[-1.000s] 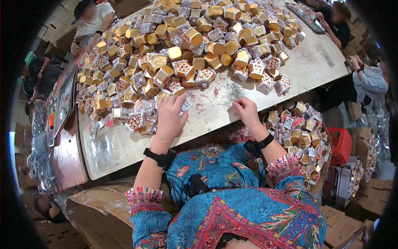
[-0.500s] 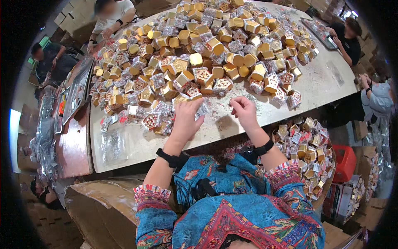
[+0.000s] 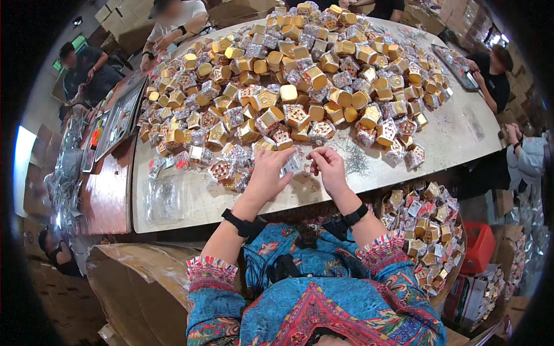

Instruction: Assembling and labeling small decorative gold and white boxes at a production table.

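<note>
My left hand (image 3: 269,170) is closed at the near edge of the pile, its fingers curled over a small piece with a white printed label (image 3: 291,165); most of that piece is hidden behind the hand. Beside it, my right hand (image 3: 333,172) has thumb and fingertips pinched together near the label. Whatever the pinch holds is too small to make out. Straight ahead rises a heap of small gold house-shaped ornaments (image 3: 297,116), many in clear wrap. A scatter of thin silvery wire-like bits (image 3: 358,162) lies right of my right hand.
The heap covers much of the pale table (image 3: 199,212). A clear plastic sheet (image 3: 164,199) lies at its left. Near me are an open cardboard box (image 3: 135,282) and a container of ornaments (image 3: 424,236), with a red plastic bin (image 3: 478,248) beyond. People work around the table.
My right hand has come closer to the label at my left hand. The whole view has shifted slightly, so the heap appears lower and further right.
</note>
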The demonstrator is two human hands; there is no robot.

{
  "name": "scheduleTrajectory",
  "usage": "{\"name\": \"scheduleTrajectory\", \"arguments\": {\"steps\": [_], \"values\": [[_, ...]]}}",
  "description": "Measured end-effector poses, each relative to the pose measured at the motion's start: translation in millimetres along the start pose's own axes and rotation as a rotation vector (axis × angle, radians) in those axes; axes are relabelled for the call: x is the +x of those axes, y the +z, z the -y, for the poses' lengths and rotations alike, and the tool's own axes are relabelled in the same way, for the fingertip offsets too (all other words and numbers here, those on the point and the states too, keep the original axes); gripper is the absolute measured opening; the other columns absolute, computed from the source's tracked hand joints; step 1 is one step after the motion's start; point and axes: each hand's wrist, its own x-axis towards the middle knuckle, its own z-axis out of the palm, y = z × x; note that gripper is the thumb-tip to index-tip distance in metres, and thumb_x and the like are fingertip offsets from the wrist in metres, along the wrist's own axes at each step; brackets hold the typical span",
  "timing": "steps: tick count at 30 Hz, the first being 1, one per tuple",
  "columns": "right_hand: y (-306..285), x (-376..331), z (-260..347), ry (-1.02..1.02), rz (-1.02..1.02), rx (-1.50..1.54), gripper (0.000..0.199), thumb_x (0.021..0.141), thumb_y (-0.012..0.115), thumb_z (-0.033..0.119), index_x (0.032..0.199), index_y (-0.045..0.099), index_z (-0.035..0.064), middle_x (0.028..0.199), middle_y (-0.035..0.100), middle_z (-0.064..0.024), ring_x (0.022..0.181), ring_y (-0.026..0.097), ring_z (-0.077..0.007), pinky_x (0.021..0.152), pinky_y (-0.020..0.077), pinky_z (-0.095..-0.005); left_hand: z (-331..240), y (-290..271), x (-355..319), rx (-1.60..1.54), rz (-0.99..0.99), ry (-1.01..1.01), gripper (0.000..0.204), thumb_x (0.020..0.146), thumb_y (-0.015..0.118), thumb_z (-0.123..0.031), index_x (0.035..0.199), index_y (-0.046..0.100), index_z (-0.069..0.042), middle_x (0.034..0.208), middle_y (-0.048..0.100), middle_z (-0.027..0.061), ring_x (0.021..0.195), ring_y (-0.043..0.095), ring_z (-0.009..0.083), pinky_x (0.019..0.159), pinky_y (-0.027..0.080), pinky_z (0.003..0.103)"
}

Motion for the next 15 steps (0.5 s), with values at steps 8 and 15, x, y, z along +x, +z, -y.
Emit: {"name": "scheduleTrajectory", "arguments": {"steps": [8,15], "values": [[13.0,0.0,-4.7,-0.074,0.017,0.002,0.009,0.091,0.058,0.012,0.088,0.059,0.0035,0.077,0.062,-0.0003,0.057,0.051,-0.0044,0.051,0.0416,-0.019,-3.9,-6.8,0.1,0.019,-0.064,0.027,0.027,0.078,0.066,-0.014,0.104,0.061,-0.007,0.095,0.062,0.0087,0.096,0.056,0.0254,0.098,0.031,0.046],[11.3,-21.2,-2.1,-0.046,0.064,-0.046,0.012,0.09,0.058,0.012,0.095,0.063,0.0029,0.079,0.063,-0.0002,0.061,0.054,-0.0045,0.052,0.0418,-0.0186,-24.9,-13.4,-6.3,0.152,-0.107,0.059,0.006,0.08,0.062,-0.011,0.076,0.062,-0.006,0.079,0.06,0.0076,0.081,0.057,0.026,0.088,0.036,0.042]]}}
